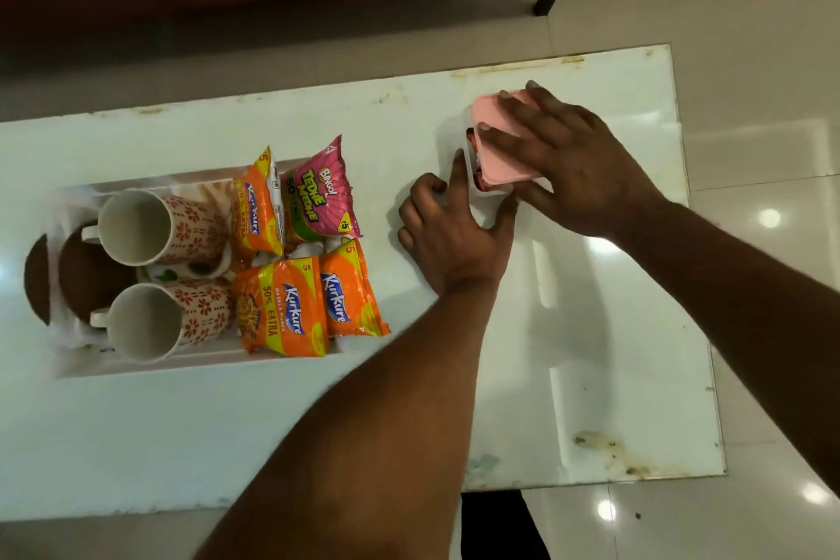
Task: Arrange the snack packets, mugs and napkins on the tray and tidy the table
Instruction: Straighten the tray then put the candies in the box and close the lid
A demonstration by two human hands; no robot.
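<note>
The right hand (559, 150) lies flat, fingers spread, on the pink lid (491, 141) of a small clear box (472, 177); the left hand (450, 236) braces the box's near corner, thumb up along one wall, forefinger along the near one and the other fingers curled on the table (591, 332); the lid sits askew with red contents showing at the gap, so the top hand is probably pressing it shut while the lower one stops the box sliding. Both forearms reach from the near edge, the left almost straight, the right angling in from the side, wrist low. The tray (291, 361) sits well apart to the left; four packets (291, 305) lie flat in its right half, two mugs (141, 227) lie on their sides in the left half, mouths toward the camera, white napkin (75, 214) cloth under them; that grouping looks done, leaving the box as the tidying step.
</note>
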